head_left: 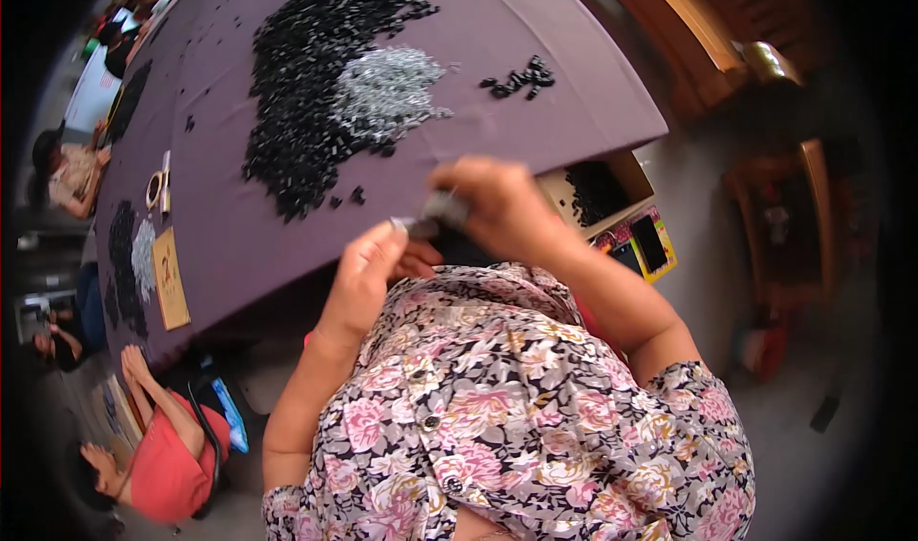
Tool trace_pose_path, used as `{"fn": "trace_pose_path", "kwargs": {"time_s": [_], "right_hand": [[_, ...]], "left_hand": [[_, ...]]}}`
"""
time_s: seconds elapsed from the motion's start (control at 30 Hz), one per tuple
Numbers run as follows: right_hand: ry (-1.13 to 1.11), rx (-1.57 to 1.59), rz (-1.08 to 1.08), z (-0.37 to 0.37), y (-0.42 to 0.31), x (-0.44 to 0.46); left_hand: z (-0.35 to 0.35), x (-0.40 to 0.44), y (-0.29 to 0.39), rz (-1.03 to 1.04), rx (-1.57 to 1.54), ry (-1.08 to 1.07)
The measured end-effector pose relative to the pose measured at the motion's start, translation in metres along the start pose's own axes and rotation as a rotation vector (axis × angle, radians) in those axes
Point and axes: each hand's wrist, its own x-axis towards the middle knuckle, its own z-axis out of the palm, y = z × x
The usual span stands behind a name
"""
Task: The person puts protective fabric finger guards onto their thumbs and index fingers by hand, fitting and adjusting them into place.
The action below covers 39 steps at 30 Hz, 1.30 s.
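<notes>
Near the table's front edge, my left hand (373, 264) pinches a small dark piece with a pale tip (413, 226) between thumb and fingers. My right hand (497, 201), smeared by motion, is closed around a blurred grey-black thing (448, 208) right beside that piece. Whether the two pieces touch is hard to make out. Beyond my hands lies a wide heap of small black parts (296, 91), and against its right side a heap of small clear or silvery parts (390, 91). A looser cluster of black pieces (521, 79) sits farther right.
A purple-grey cloth covers the table (229, 244). An open cardboard box (559, 189) with black parts is at the right edge, near a phone (650, 242). On the left are scissors (155, 189), a tan card (170, 283) and a seated person in red (177, 460).
</notes>
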Motion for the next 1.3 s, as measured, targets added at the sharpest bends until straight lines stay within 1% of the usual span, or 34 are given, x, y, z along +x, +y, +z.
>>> {"fn": "trace_pose_path", "kwargs": {"time_s": [0.03, 0.07, 0.1, 0.13, 0.17, 0.2, 0.23, 0.3, 0.4, 0.47, 0.57, 0.7, 0.8, 0.9, 0.93, 1.0, 1.13, 1.17, 1.27, 1.3], "right_hand": [[0.079, -0.034, 0.066, -0.011, 0.006, 0.012], [0.15, 0.007, 0.135, -0.017, 0.035, 0.023], [0.149, -0.052, 0.198, -0.027, 0.049, 0.032], [0.144, -0.168, 0.178, -0.033, 0.067, 0.038], [0.123, -0.157, 0.297, -0.041, 0.071, 0.043], [0.09, -0.131, 0.311, -0.048, 0.082, 0.045], [0.11, -0.18, 0.313, -0.052, 0.088, 0.047], [0.165, -0.307, 0.311, -0.056, 0.09, 0.054], [0.207, -0.34, 0.275, -0.051, 0.09, 0.056], [0.14, -0.385, 0.259, -0.047, 0.086, 0.054], [0.032, -0.523, 0.2, -0.04, 0.095, 0.046], [0.055, -0.534, 0.223, -0.037, 0.085, 0.049], [0.058, -0.542, 0.136, -0.028, 0.074, 0.061], [-0.071, -0.544, 0.013, -0.013, 0.059, 0.067], [-0.076, -0.552, 0.009, -0.009, 0.059, 0.066], [-0.082, -0.572, 0.008, -0.002, 0.064, 0.062], [-0.014, -0.577, 0.044, -0.011, 0.067, 0.052], [-0.026, -0.575, 0.065, -0.015, 0.068, 0.047], [-0.058, -0.635, -0.032, -0.019, 0.054, 0.036], [-0.085, -0.637, -0.022, -0.019, 0.052, 0.033]], "left_hand": [[-0.011, 0.002, 0.0, 0.076, 0.094, 0.111], [-0.024, 0.004, -0.001, 0.152, 0.191, 0.223], [-0.036, 0.006, -0.002, 0.23, 0.266, 0.341], [-0.045, 0.013, -0.01, 0.291, 0.395, 0.431], [-0.052, 0.018, -0.014, 0.348, 0.516, 0.516], [-0.058, 0.021, -0.015, 0.405, 0.638, 0.603], [-0.06, 0.023, -0.012, 0.412, 0.809, 0.639], [-0.066, 0.028, -0.013, 0.442, 0.942, 0.654], [-0.072, 0.037, -0.025, 0.487, 1.096, 0.644], [-0.073, 0.038, -0.031, 0.527, 1.217, 0.613], [-0.074, 0.038, -0.033, 0.529, 1.163, 0.616], [-0.079, 0.036, -0.033, 0.462, 1.114, 0.682], [-0.082, 0.036, -0.034, 0.504, 1.128, 0.672], [-0.078, 0.034, -0.031, 0.508, 1.124, 0.693], [-0.078, 0.033, -0.032, 0.493, 1.101, 0.694], [-0.079, 0.032, -0.034, 0.465, 1.054, 0.684], [-0.08, 0.03, -0.03, 0.565, 1.122, 0.665], [-0.081, 0.029, -0.029, 0.557, 1.112, 0.633], [-0.085, 0.025, -0.026, 0.539, 1.096, 0.562], [-0.087, 0.025, -0.027, 0.548, 1.104, 0.56]]}}
